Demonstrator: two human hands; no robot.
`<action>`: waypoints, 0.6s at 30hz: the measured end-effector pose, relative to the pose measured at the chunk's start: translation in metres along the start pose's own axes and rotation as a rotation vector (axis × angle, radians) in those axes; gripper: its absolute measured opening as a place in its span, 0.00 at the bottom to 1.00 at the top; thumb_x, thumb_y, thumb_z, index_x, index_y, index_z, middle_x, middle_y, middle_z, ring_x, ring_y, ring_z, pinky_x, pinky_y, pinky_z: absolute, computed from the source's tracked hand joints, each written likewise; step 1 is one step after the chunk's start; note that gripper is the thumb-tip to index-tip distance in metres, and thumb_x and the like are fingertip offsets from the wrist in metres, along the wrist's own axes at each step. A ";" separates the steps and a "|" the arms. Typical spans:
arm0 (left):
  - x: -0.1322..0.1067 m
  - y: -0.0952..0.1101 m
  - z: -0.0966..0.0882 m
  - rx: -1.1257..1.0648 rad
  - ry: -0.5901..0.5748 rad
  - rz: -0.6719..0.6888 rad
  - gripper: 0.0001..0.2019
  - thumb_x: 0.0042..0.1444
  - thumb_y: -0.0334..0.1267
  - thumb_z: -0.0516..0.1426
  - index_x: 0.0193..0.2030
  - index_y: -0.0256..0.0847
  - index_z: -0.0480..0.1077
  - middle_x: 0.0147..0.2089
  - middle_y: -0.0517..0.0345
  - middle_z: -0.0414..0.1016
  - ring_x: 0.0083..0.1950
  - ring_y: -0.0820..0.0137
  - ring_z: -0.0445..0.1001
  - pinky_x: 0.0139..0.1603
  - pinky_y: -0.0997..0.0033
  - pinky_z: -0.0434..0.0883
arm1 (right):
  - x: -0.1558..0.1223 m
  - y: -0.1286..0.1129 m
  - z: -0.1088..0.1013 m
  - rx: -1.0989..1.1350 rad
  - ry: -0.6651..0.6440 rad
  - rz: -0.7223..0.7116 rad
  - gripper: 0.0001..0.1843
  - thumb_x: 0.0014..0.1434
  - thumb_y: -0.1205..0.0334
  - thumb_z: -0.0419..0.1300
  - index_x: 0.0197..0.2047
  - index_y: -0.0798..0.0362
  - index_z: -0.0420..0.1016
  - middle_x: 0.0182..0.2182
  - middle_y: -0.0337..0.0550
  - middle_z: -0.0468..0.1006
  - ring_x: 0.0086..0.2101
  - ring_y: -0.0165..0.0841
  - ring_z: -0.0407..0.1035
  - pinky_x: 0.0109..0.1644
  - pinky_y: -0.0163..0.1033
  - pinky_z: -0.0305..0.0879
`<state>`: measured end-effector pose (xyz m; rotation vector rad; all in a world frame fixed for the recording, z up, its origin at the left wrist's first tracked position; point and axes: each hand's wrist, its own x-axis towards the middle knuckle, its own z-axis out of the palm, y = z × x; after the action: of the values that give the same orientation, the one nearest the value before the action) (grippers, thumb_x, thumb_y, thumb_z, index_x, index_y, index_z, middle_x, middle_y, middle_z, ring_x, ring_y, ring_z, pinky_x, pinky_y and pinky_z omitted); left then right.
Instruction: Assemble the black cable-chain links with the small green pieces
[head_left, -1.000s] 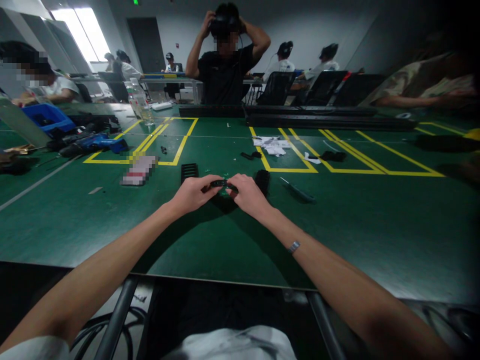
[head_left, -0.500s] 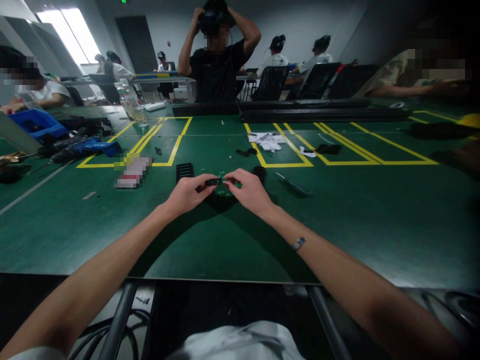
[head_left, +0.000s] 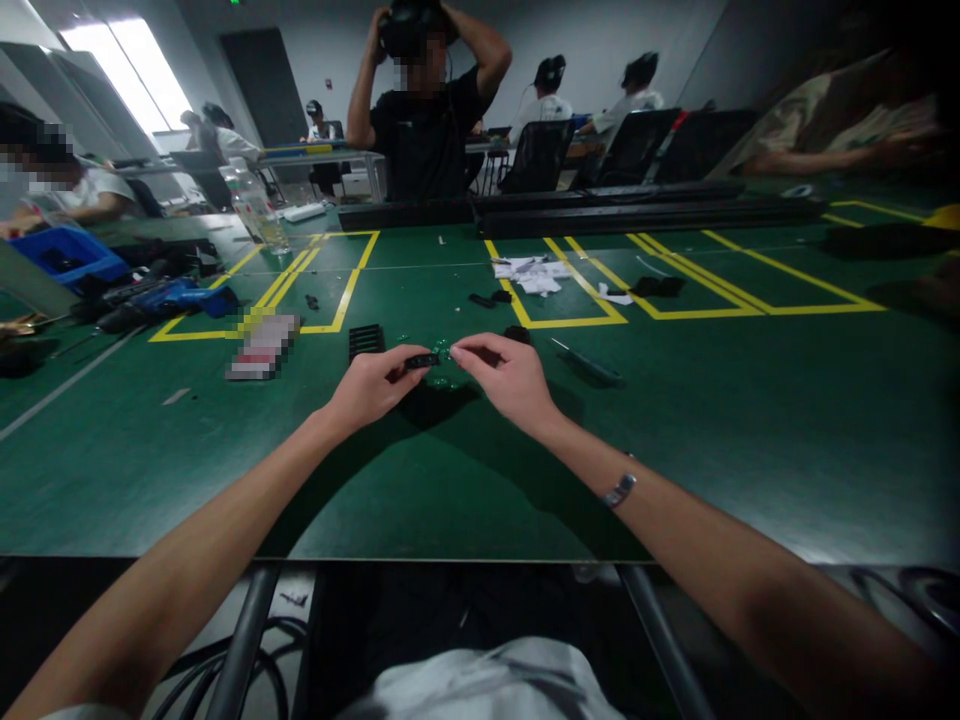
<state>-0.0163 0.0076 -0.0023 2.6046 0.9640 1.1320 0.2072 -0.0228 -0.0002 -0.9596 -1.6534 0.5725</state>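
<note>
My left hand (head_left: 371,383) pinches a small black part (head_left: 422,360) just above the green table (head_left: 450,480). My right hand (head_left: 506,375) is right beside it, thumb and forefinger pressed together close to the part's right end; whether they hold anything is too small to tell. A black slotted piece (head_left: 366,340) lies just behind my left hand. Another black piece (head_left: 517,333) sits behind my right hand. A dark screwdriver (head_left: 589,364) lies to the right.
Yellow tape lines (head_left: 345,290) mark boxes on the table. White paper scraps (head_left: 529,275) and small black bits lie farther back. A blue drill (head_left: 169,297), a blue bin (head_left: 67,253) and a bottle (head_left: 255,205) stand at left. People sit and stand around the far side.
My right hand has pulled slightly away from the black part, which stays in my left hand. The camera has tilted a little, shifting the scene upward.
</note>
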 end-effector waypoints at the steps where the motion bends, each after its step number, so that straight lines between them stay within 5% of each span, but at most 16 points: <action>1: 0.000 0.000 0.000 0.000 -0.002 0.000 0.14 0.64 0.40 0.58 0.54 0.39 0.73 0.27 0.62 0.72 0.25 0.78 0.64 0.27 0.78 0.61 | 0.000 0.000 0.000 0.023 -0.002 0.007 0.09 0.65 0.58 0.61 0.44 0.53 0.79 0.38 0.43 0.80 0.38 0.35 0.74 0.43 0.41 0.71; 18: 0.000 0.000 0.002 0.035 -0.032 -0.019 0.14 0.63 0.40 0.59 0.54 0.41 0.74 0.25 0.64 0.69 0.24 0.78 0.64 0.27 0.79 0.61 | -0.002 0.003 0.003 0.035 -0.013 0.003 0.09 0.66 0.59 0.60 0.47 0.51 0.78 0.41 0.44 0.79 0.39 0.37 0.74 0.45 0.44 0.72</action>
<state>-0.0151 0.0074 -0.0035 2.6269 1.0090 1.0758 0.2053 -0.0223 -0.0050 -0.9347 -1.6483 0.6095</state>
